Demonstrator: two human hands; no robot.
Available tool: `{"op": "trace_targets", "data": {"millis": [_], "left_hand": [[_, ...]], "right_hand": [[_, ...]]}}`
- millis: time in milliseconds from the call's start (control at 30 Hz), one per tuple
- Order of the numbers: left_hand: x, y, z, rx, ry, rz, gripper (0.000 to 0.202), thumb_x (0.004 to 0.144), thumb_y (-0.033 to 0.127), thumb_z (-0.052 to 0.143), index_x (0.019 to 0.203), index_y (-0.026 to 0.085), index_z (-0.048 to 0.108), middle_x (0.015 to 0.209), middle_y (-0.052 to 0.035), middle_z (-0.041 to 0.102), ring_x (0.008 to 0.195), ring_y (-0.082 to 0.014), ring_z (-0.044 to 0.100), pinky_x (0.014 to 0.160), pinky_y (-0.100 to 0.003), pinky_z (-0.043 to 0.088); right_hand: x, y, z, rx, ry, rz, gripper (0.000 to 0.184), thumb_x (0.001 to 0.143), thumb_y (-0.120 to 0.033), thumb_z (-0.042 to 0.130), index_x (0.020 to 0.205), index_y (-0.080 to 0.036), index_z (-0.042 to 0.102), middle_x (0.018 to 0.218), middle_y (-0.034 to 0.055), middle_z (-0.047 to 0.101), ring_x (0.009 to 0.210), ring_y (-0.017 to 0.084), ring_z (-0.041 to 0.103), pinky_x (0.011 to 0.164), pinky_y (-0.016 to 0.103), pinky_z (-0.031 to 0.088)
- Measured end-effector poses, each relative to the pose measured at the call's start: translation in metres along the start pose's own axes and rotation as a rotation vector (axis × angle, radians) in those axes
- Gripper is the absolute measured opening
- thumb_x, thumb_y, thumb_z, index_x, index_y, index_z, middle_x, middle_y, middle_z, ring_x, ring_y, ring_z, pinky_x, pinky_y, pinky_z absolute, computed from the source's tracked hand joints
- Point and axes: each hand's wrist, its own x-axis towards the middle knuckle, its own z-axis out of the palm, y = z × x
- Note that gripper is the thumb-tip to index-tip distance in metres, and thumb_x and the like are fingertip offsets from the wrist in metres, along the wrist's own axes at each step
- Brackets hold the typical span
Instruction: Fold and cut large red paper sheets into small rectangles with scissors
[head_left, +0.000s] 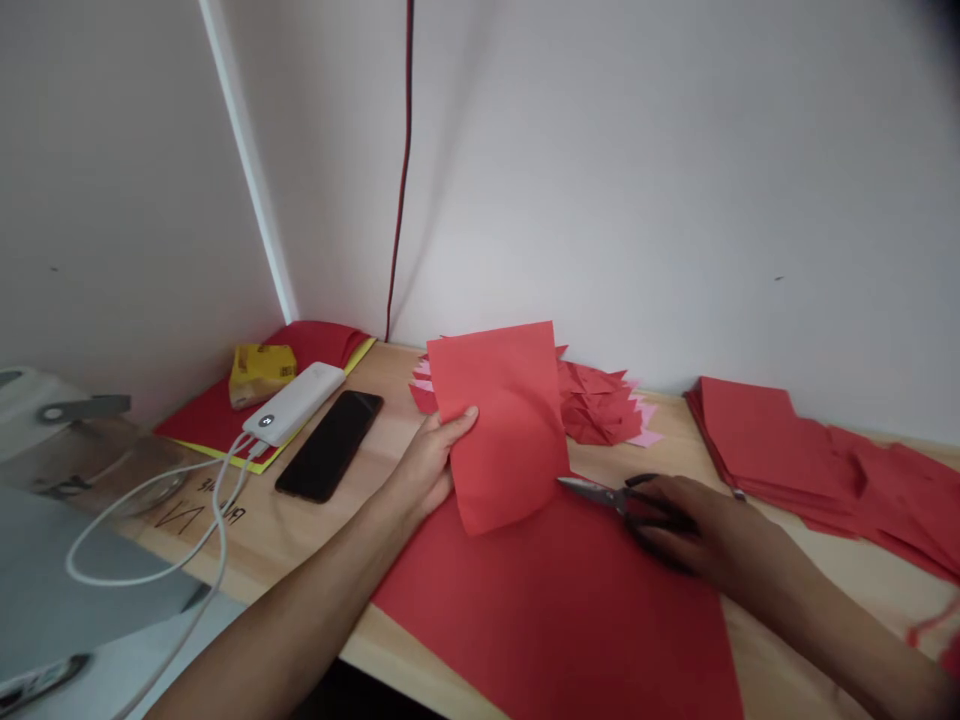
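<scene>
My left hand (442, 455) pinches a red sheet of paper (506, 430) at its left edge, thumb on the front and fingers behind. The sheet is held up, tilted, above a larger red sheet (600, 610) that lies on the table. In my right hand (690, 525) is a pair of scissors (600, 493) with dark handles. Their blades point left, near the lower right corner of the held sheet. Whether the tips touch the paper I cannot tell. Behind the held sheet, partly hidden, lie red and pink cut paper pieces (600, 400) with pointed ends.
Stacked red papers (757, 420) lie along the wall at right. On the left are a black phone (330, 445), a white power bank (294, 403) with white cables, a yellow packet (262, 372) and more red sheets (202, 415). A clear plastic container (82, 450) stands far left.
</scene>
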Motion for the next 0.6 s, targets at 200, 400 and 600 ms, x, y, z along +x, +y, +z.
{"op": "trace_targets", "data": {"millis": [200, 400, 600], "left_hand": [[-0.001, 0.009, 0.002, -0.022, 0.024, 0.04, 0.022, 0.082, 0.016, 0.068, 0.103, 0.011, 0.07, 0.099, -0.0104, 0.076, 0.082, -0.0202, 0.072, 0.083, -0.034, 0.056], [-0.003, 0.007, 0.001, -0.077, -0.103, -0.076, 0.023, 0.085, 0.015, 0.063, 0.107, 0.009, 0.069, 0.1, -0.0125, 0.075, 0.083, -0.0212, 0.072, 0.081, -0.034, 0.057], [-0.008, -0.008, 0.0, -0.12, -0.243, -0.225, 0.024, 0.086, 0.016, 0.063, 0.108, 0.008, 0.068, 0.106, -0.0153, 0.073, 0.092, -0.023, 0.071, 0.088, -0.035, 0.055]], "right_hand": [[-0.005, 0.013, -0.009, -0.04, -0.16, -0.029, 0.025, 0.081, -0.043, 0.062, 0.104, -0.037, 0.068, 0.109, 0.0006, 0.071, 0.091, 0.027, 0.068, 0.07, 0.035, 0.054], [0.0, 0.002, -0.018, 0.043, 0.118, -0.076, 0.051, 0.088, -0.052, 0.055, 0.134, -0.031, 0.051, 0.113, 0.0087, 0.069, 0.088, 0.026, 0.069, 0.069, 0.036, 0.056], [0.011, -0.039, -0.028, 0.156, 0.058, -0.344, 0.057, 0.094, -0.027, 0.047, 0.147, -0.04, 0.034, 0.132, 0.0059, 0.061, 0.101, 0.021, 0.068, 0.077, 0.032, 0.058]]}}
